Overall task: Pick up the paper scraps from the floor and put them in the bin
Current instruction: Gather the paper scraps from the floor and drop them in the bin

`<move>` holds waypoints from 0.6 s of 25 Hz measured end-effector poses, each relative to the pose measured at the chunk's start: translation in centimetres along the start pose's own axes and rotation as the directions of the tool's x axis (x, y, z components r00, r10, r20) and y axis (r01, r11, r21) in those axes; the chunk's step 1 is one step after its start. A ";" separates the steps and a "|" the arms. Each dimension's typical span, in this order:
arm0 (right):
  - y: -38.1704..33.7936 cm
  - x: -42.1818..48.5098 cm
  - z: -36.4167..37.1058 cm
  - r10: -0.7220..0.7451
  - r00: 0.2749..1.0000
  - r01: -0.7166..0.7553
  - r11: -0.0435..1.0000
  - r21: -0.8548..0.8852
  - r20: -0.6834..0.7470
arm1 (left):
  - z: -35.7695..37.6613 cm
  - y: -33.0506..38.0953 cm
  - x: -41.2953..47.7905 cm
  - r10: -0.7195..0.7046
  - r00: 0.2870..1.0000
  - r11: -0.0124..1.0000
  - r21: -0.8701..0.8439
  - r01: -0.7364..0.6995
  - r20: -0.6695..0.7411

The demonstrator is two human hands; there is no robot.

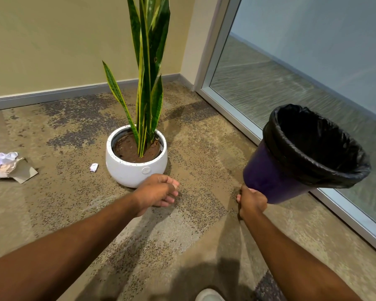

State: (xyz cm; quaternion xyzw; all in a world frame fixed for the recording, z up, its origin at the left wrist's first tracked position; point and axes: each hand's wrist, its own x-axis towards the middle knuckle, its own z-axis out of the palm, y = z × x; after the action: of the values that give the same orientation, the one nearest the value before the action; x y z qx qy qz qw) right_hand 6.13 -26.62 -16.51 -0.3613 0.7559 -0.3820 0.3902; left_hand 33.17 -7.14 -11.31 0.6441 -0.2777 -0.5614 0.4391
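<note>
My right hand (pixel 251 200) grips the bottom edge of a dark purple bin (pixel 276 177) lined with a black bag (pixel 317 146). The bin is lifted off the carpet and tilted, its mouth facing up and toward me. My left hand (pixel 159 192) hovers in front of the plant pot with loosely curled fingers and nothing in it. A small crumpled white paper scrap (pixel 94 167) lies on the carpet just left of the pot. A larger crumpled white paper (pixel 1 164) lies at the far left on top of a brown cardboard piece (pixel 25 172).
A white round pot (pixel 137 168) with a tall snake plant (pixel 148 68) stands near the corner. A beige wall with grey baseboard (pixel 52 94) runs behind it. A glass door with a metal frame (pixel 230 109) lines the right side. My shoe tip (pixel 208 295) shows at the bottom.
</note>
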 end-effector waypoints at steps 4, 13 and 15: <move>-1.2 -2.5 0.1 -0.174 0.977 0.183 0.980 -0.072 0.125 | -0.2 0.8 -0.3 0.003 1.000 0.999 0.035 -0.003 -0.007; -17.2 -7.8 -2.0 -0.650 0.755 0.609 0.745 0.273 0.088 | 1.2 3.5 -0.5 0.043 0.999 0.998 0.045 -0.042 -0.014; -20.3 -6.6 -3.6 -0.623 0.782 0.595 0.744 0.305 -0.007 | 1.6 4.4 -0.6 0.061 0.998 0.997 0.044 -0.061 -0.007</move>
State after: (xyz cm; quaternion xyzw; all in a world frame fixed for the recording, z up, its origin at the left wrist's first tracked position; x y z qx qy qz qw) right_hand 10.91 -29.04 4.50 -0.5446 0.5124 -0.5773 0.3281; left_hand 32.07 -9.04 -7.17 0.6469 -0.3075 -0.5392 0.4429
